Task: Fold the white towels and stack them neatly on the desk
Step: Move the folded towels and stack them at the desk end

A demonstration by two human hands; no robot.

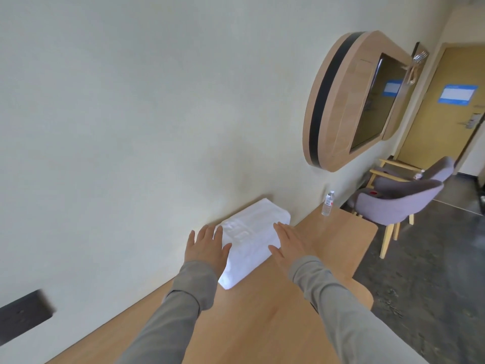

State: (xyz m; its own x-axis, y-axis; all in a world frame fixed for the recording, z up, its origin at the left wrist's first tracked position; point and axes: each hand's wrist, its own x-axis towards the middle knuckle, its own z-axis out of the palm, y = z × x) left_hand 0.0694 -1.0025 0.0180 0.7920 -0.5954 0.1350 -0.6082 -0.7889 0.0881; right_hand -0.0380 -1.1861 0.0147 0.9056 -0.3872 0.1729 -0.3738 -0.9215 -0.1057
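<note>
A folded white towel stack [249, 240] lies on the wooden desk [262, 319], pushed against the wall. My left hand [207, 245] is flat with fingers spread at the stack's left end, over its near corner. My right hand [286, 245] is flat with straight fingers along the stack's right side. Neither hand grips anything. Whether the palms touch the towel I cannot tell.
A small water bottle [328, 203] stands at the desk's far corner by the wall. Beyond the desk stands a grey chair [399, 203] with wooden legs. A wood-framed screen [354, 101] hangs on the wall above. A dark wall socket [23, 316] sits low at left.
</note>
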